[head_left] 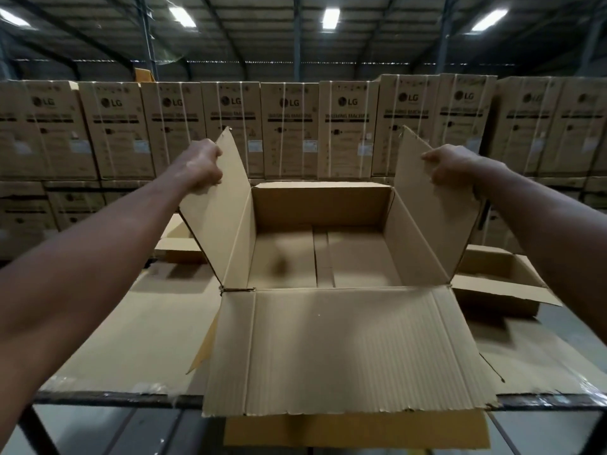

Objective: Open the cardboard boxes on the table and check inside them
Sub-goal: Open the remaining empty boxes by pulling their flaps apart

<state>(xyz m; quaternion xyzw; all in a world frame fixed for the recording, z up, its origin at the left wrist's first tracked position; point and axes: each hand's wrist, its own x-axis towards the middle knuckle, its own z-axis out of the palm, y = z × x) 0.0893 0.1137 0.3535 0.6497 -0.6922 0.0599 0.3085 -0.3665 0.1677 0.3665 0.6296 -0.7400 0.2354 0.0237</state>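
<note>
Head view. Cardboard box [323,254], large, plain brown, standing on the table [108,394] directly ahead; top open, interior showing only its bare floor with a seam down the middle. Near flap [345,353] folded toward the viewer, overhanging the table edge. Left flap [216,205] raised and tilted outward, its upper edge gripped by the left hand [202,167], fingers curled round the cardboard. Right flap [430,201] likewise raised and tilted outward, its edge pinched by the right hand [455,167], fingers curled on it. Table surface covered in flat cardboard sheet with shiny tape along the front rail. Second box [492,277], smaller, open, sitting just beside the large box on its right. Another carton [177,241], partly hidden, behind the left flap. Background: wall of stacked washing machine cartons [289,129], strapped, printed LG. Ceiling lights [330,18] overhead.
</note>
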